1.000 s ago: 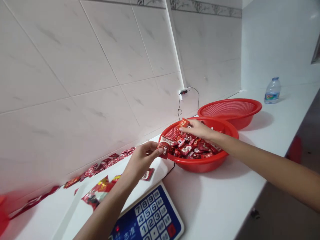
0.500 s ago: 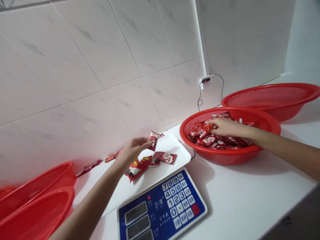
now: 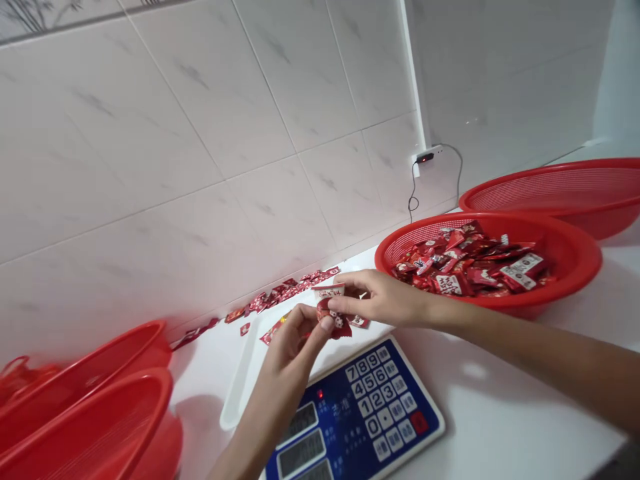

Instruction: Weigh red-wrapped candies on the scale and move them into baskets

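Above the white weighing tray (image 3: 234, 400), my left hand (image 3: 290, 353) pinches a small red snack packet (image 3: 341, 325) between thumb and fingers. My right hand (image 3: 385, 298) meets it there, its fingers closed around a red and white snack packet (image 3: 329, 291). The fingertips of both hands nearly touch, and fingers partly cover the packets. More packets lie on the tray under the hands, among them a red and yellow packet (image 3: 273, 329). The tray sits on a scale with a blue keypad panel (image 3: 350, 427).
At right stands a red plastic basket (image 3: 583, 267) full of red packets, with another red basket (image 3: 555, 193) behind it. Red baskets (image 3: 125, 427) stand at left. Packets (image 3: 285, 291) line the tiled wall's foot. A cable (image 3: 413, 193) hangs from a socket.
My right hand has left the basket and moved left to my left hand, bringing a packet. The view has shifted slightly, and the scale's display now shows digits.
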Available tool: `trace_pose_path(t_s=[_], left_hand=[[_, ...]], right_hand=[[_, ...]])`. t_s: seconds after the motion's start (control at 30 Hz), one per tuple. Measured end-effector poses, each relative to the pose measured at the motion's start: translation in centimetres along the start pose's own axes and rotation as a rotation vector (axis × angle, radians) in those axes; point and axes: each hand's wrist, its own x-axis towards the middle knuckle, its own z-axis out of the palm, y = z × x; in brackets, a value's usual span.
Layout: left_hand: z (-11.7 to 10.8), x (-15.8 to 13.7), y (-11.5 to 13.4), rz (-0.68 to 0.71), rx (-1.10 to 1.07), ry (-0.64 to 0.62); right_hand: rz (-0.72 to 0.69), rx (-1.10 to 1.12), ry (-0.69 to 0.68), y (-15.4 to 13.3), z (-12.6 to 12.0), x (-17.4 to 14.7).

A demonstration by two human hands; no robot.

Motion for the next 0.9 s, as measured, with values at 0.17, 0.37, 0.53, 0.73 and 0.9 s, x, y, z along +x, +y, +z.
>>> trace_pose_path(t_s=[0.17, 0.37, 0.53, 0.73, 0.9], left_hand=[[-2.0, -1.1, -1.1, -0.047, 0.06, -0.183], [-1.3, -1.4, -2.9, -0.076, -0.106, 0.027], [0.3, -1.6, -3.7, -0.019, -0.188, 0.208], [-1.0, -1.8, -2.8, -0.004, -0.049, 0.065], [-3.2, -1.4, -1.3, 0.015, 0.315, -0.062]], right_hand=[[-0.004, -0.2, -0.327, -1.0, -0.9, 1.0], [0.083, -0.135, -0.275, -0.2, 0.1, 1.2], [0.066, 0.042, -0.22, 0.8, 1.9, 0.6], [0.086, -0.072, -0.241, -0.2, 1.8, 0.2], [0.06, -0.245, -0.284, -0.8, 1.5, 0.7]])
